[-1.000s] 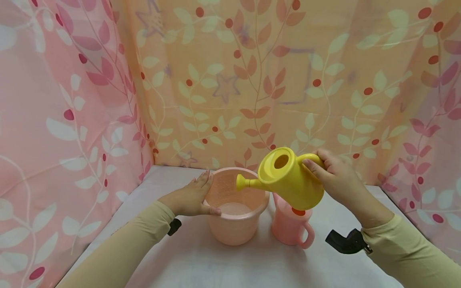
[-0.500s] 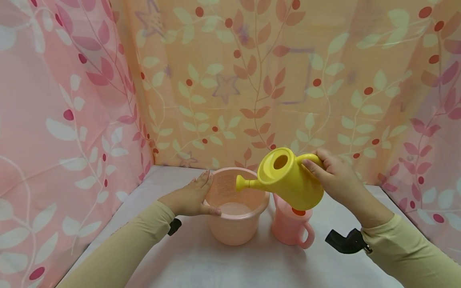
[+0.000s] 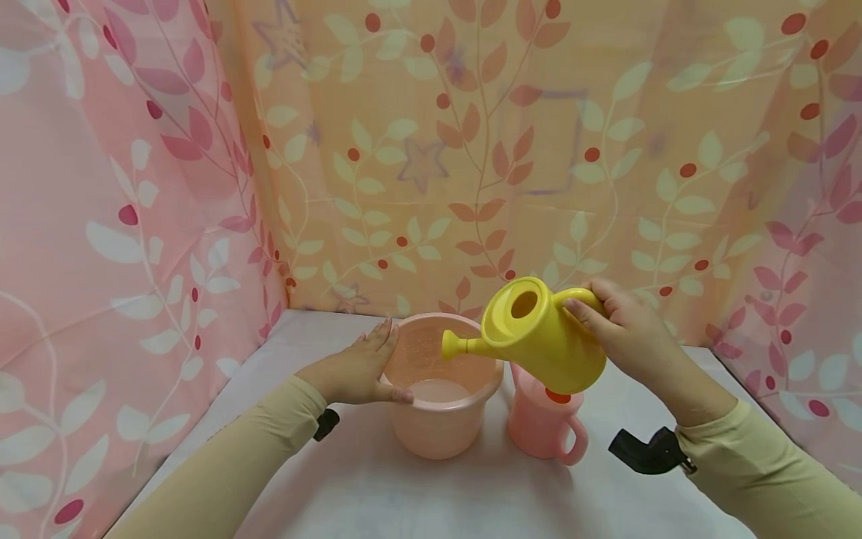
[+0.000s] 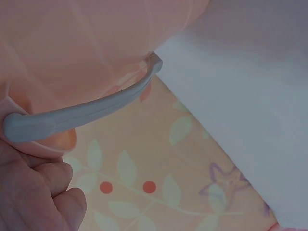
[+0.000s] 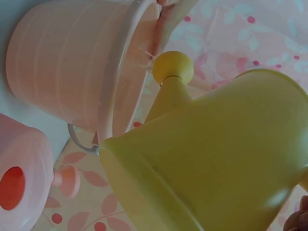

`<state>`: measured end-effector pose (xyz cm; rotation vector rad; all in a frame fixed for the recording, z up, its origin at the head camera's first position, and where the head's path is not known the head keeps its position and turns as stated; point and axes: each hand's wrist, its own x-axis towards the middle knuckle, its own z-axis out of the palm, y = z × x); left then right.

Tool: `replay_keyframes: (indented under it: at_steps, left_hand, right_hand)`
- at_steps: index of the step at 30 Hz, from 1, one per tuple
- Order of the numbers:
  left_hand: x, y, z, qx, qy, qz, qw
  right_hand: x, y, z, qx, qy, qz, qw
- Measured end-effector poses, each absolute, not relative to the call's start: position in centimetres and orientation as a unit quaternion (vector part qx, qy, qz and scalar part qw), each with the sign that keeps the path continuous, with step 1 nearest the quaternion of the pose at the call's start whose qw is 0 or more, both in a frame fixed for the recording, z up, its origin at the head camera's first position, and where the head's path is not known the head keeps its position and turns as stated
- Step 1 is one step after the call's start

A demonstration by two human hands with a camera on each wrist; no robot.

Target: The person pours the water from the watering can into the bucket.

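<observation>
Yellow watering can (image 3: 545,337); pink bucket (image 3: 444,415), pink mug (image 3: 542,427); pink-orange leaf-patterned curtains (image 3: 431,150); beige sleeves (image 3: 222,464)

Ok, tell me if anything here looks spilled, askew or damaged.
Nothing stands out. The yellow watering can is tilted, held by the right hand over the pink bucket, which the left hand steadies; the table looks dry.

The head camera looks forward and down from above the near edge of the table (image 3: 431,494), taking in both arms and the curtain walls. The left wrist view sits very close under the pink bucket (image 4: 86,48), facing its grey handle (image 4: 91,108). The right wrist view looks close along the yellow watering can (image 5: 216,159) toward that same bucket, which all three views share
</observation>
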<state>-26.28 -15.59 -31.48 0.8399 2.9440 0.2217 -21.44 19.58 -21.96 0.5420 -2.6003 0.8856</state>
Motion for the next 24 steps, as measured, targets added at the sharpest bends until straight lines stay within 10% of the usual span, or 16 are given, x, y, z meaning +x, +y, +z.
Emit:
replay_keyframes:
  at_steps: [24]
  left_hand:
    - [-26.43,-15.64,-31.58,0.268,0.960,0.076,0.040]
  right_hand:
    - [-21.52,19.65,-21.89,0.197,-0.917,0.309,0.158]
